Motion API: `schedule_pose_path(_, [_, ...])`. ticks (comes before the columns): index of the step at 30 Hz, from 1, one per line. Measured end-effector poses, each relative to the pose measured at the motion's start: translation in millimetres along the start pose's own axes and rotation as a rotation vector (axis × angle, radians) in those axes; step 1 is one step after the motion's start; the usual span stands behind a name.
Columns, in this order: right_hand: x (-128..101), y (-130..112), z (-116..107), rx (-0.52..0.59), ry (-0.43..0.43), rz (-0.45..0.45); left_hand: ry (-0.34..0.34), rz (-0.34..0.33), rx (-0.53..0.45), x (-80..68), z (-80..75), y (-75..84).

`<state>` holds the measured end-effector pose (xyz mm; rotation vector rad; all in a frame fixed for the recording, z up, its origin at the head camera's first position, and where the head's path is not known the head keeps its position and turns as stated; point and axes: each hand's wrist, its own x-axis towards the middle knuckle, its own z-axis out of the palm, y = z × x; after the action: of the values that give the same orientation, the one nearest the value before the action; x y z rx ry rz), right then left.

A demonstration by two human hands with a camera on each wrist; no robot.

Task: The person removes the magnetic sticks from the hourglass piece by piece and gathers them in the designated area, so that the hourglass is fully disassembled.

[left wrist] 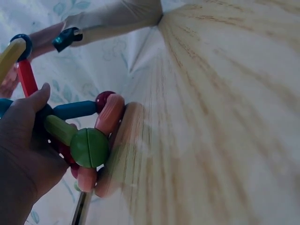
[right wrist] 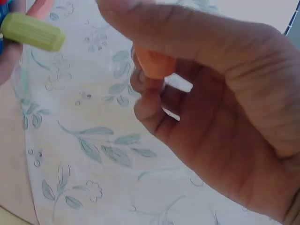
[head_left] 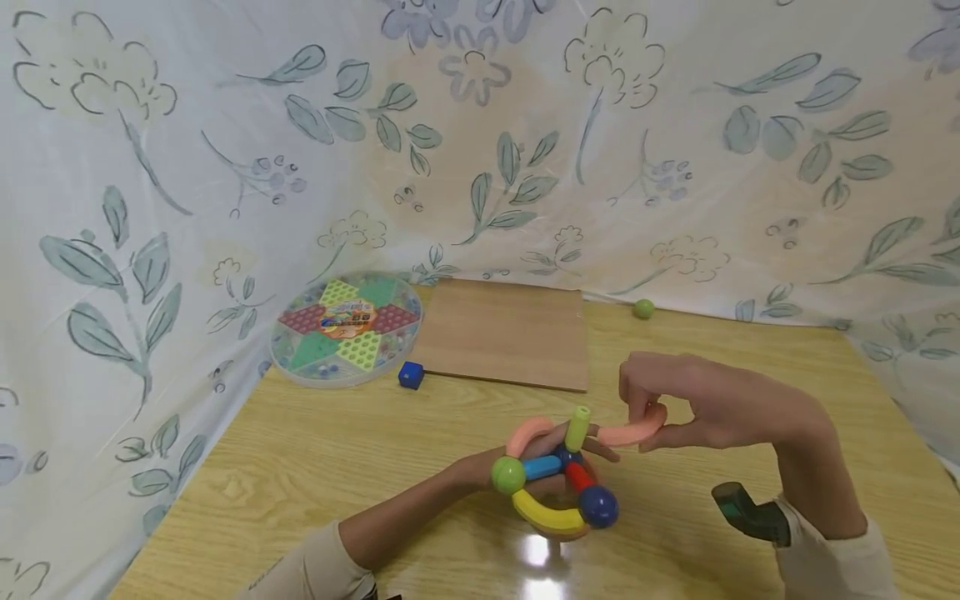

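A ball-and-stick structure of a magnetic building set sits in my left hand, whose fingers and thumb curl round its middle. A green ball, a dark blue ball, a yellow curved stick, a blue stick and a red stick show on it. From its middle a light green stick points up. My right hand pinches a curved salmon-pink stick between thumb and fingers, its free end close beside the light green stick.
Behind the hands lies a brown wooden board, with a round star-patterned board game to its left. A small blue cube is by the wooden board's corner. One green ball rests near the floral cloth at the back.
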<state>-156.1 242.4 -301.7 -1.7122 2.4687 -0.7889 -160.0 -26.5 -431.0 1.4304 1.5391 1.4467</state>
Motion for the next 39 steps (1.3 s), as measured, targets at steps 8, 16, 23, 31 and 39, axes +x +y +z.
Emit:
schedule_pose_path(8, [-4,31,-5,-0.212,0.253,0.147,0.011,0.018,0.049,4.9,-0.2,-8.2])
schedule_pose_path(16, [-14,83,1,-0.271,0.435,0.447,0.003,0.025,-0.003,5.2,1.6,-2.6])
schedule_pose_path(23, [-28,123,12,-0.206,0.396,0.762,-0.009,0.041,0.001,7.7,0.5,-4.7])
schedule_pose_path(31, [-33,158,35,-0.245,0.329,0.803,0.009,0.034,0.008,8.6,0.2,-7.3])
schedule_pose_path(39, [-35,172,56,-0.193,0.317,0.859,-0.012,0.034,0.023,2.4,-0.1,-6.4])
